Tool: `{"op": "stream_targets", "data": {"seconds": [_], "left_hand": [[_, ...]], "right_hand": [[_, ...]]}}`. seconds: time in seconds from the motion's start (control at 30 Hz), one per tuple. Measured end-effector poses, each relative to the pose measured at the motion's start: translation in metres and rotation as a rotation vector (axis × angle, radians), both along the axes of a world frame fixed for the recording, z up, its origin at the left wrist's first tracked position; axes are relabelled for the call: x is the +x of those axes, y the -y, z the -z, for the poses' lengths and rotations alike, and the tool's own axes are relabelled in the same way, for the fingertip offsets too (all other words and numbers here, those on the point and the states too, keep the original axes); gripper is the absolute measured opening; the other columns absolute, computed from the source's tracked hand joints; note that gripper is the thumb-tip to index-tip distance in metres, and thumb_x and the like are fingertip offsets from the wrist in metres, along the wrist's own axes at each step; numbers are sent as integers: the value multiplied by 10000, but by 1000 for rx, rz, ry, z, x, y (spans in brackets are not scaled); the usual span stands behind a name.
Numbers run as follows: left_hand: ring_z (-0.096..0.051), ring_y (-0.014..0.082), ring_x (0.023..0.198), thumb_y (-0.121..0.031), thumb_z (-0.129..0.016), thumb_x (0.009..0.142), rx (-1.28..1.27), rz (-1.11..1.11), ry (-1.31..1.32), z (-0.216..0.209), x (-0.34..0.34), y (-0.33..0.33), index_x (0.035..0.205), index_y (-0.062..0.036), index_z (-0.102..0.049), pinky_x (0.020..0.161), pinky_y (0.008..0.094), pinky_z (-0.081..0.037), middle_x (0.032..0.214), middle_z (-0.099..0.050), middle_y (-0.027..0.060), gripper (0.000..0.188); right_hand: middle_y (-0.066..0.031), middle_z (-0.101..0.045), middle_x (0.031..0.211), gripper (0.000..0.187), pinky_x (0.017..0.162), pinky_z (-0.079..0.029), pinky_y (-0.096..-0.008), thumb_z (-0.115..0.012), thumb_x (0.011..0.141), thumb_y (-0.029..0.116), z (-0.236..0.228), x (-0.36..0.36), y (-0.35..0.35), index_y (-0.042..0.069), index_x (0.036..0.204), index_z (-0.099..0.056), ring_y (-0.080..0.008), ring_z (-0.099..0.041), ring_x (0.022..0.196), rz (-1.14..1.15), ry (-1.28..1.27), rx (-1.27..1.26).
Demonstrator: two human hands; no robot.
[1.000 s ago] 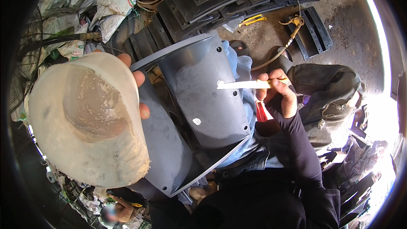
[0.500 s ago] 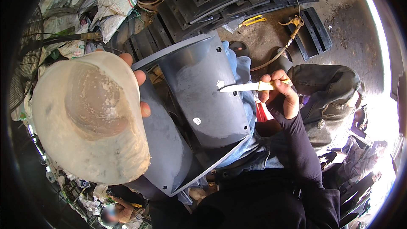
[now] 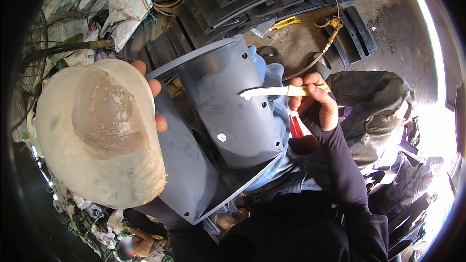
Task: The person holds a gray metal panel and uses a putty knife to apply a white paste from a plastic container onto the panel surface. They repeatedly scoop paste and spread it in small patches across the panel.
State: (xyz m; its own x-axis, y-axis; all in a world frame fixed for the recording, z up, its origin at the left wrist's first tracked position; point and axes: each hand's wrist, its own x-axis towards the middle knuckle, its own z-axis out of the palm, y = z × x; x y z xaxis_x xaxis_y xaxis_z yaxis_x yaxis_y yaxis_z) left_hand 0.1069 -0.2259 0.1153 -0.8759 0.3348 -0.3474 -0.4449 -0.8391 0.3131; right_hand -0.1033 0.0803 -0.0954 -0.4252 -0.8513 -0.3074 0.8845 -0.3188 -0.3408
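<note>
Panel (image 3: 218, 106), gray with two curved faces, lies between the two hands: left of the right grip, right of the left one. Since half a second ago, the tip of the knife (image 3: 272, 91) has crossed from the near side of the upper white dab (image 3: 246, 96) to its far side, reaching slightly past it over the panel. Whether that dab sits on the blade or the panel, I cannot tell. The lower white dab (image 3: 222, 137) keeps its place on the panel, while the whole view has slid slightly left. The right hand (image 3: 320, 99) is closed around the knife's yellow handle, just off the panel's right edge. The left hand (image 3: 154, 87), as before, hooks its fingers over the rim of the cloudy bowl (image 3: 102, 136), which overlaps the panel's left part in view. Blue denim (image 3: 274, 75) shows along the panel's right edge; a yellow cutter (image 3: 285, 23) lies on the floor (image 3: 303, 34) beyond the panel.
</note>
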Motion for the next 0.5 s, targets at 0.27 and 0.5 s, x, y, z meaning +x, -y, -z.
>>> {"op": "stream_targets", "data": {"seconds": [0.27,0.5], "left_hand": [[-293,362,1438,-498,-472,988,-12,-30,123,-2,15,9,1530,-390,-305,1123,595,-324,1624,-235,-81,578],[-321,378,1421,-507,-493,980,-66,-127,243,-8,23,6,1529,-375,-318,1117,598,-334,1621,-250,-50,591]], "right_hand": [[-195,-660,1046,160,642,-552,-355,-586,934,118,-4,2,-23,7,1049,-578,-253,-642,682,-16,28,-2],[-192,-645,1071,190,640,-557,-346,-577,938,126,-14,-6,-30,5,1085,-588,-243,-647,717,52,7,10]]}}
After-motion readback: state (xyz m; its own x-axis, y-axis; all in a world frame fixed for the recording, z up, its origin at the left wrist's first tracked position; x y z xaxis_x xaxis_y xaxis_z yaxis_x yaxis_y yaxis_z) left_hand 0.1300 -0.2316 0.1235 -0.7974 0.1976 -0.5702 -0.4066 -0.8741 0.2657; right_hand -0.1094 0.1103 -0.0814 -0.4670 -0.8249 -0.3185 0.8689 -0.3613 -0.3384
